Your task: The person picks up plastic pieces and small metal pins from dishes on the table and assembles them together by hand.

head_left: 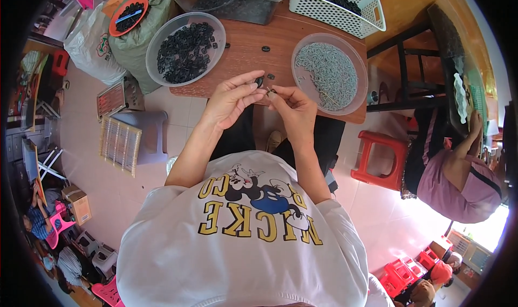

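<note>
My left hand (236,97) is closed in a pinch above the table's near edge, holding a small black plastic part (259,82) between thumb and fingertips. Close beside it, my right hand (295,111) pinches a tiny thin piece that looks like a screw (268,89); the fingertips partly cover it. The two hands nearly touch. To their left is a clear round bowl (152,72) heaped with black plastic parts. On the right stands another clear bowl (362,80), filled with small grey screws. A few loose black parts (265,49) lie on the wooden table (243,31) between the bowls.
At the table's back are a clear bin (232,12) and a white basket (337,12), both with black parts. Sacks (141,42), one topped by an orange dish (128,16), stand at the left. A red stool (380,157) and a seated person (458,183) are at the right.
</note>
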Tool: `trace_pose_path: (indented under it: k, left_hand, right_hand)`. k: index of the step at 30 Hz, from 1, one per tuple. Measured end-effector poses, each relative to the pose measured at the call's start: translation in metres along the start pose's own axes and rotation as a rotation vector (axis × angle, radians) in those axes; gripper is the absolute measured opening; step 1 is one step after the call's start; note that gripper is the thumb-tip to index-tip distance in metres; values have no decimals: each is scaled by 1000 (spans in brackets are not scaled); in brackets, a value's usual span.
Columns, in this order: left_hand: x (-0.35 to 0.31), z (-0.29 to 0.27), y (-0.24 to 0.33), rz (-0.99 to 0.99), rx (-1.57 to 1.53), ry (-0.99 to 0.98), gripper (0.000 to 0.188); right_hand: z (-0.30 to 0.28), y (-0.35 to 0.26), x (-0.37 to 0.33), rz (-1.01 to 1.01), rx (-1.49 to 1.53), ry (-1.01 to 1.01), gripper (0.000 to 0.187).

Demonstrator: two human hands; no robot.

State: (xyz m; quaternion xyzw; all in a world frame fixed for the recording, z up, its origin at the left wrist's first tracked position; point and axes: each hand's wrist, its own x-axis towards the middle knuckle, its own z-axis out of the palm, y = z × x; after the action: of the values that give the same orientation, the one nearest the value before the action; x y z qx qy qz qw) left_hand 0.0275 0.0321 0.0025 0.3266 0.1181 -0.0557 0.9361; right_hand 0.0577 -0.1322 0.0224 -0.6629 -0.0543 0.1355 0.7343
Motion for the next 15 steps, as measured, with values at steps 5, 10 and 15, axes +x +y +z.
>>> trace_pose_path:
  k: [5, 10, 15]
  left_hand:
    - [1, 1, -3, 47, 97, 84, 20]
    - [2, 9, -9, 84, 43, 150, 16]
    - [-2, 28, -17, 105, 56, 192, 24]
  right_hand:
    - [-1, 0, -3, 13, 44, 3, 15]
    - [-3, 0, -5, 44, 178, -15, 13]
    - [-1, 6, -7, 29, 141, -17, 12]
